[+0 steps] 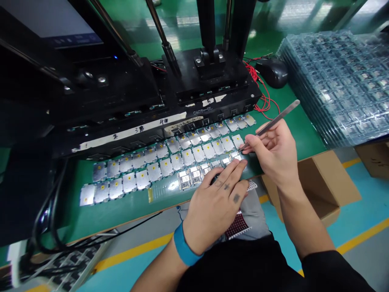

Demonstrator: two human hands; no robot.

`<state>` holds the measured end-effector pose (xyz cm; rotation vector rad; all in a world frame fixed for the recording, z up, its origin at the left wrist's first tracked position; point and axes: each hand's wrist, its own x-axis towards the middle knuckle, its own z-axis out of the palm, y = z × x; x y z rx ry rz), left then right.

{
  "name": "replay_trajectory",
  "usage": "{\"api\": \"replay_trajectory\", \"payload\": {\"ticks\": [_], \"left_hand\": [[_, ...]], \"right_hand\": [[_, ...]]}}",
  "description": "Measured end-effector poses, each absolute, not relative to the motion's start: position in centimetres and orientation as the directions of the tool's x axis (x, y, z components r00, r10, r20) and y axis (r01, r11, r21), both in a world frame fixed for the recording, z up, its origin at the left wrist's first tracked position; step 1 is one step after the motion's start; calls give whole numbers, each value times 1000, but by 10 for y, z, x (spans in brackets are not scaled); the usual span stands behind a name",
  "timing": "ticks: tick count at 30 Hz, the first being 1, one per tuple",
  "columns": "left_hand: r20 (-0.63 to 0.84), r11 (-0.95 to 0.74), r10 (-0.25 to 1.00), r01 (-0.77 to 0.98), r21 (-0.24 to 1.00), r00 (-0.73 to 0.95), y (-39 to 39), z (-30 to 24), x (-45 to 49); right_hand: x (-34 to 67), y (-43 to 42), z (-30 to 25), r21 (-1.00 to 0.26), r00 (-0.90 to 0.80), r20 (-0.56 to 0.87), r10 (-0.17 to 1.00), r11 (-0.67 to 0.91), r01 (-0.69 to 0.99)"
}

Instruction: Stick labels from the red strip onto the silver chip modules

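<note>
My right hand (273, 152) pinches a pair of metal tweezers (275, 121), their tips touching a small square module (235, 156) at the right end of the front row. My left hand (217, 200) lies flat with fingers stretched over the clear strip (170, 187) holding open circuit modules (194, 175). Three slanting rows of silver shielded modules with yellow dots (170, 160) cover the green mat (121, 211) in front of both hands. A blue band (184, 247) circles my left wrist.
A black test fixture (158, 101) with posts and numbered tape stands behind the rows. Red wires (261, 93) and a black mouse (272, 71) lie at its right. Stacked clear trays (340, 81) fill the far right. An open cardboard box (322, 182) sits below the table edge.
</note>
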<state>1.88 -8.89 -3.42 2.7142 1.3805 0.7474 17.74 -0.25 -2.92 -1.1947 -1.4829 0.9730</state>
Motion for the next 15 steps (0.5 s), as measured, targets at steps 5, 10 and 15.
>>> {"api": "replay_trajectory", "payload": {"ticks": [5, 10, 15], "left_hand": [[406, -612, 765, 761, 215, 500, -89, -32, 18], [406, -608, 768, 762, 222, 495, -90, -32, 18], [400, -606, 774, 758, 240, 492, -90, -34, 18]], "right_hand": [[181, -15, -34, -839, -106, 395, 912, 405, 364], [181, -18, -34, -808, -119, 450, 885, 460, 369], [177, -15, -35, -914, 24, 360, 933, 347, 211]]}}
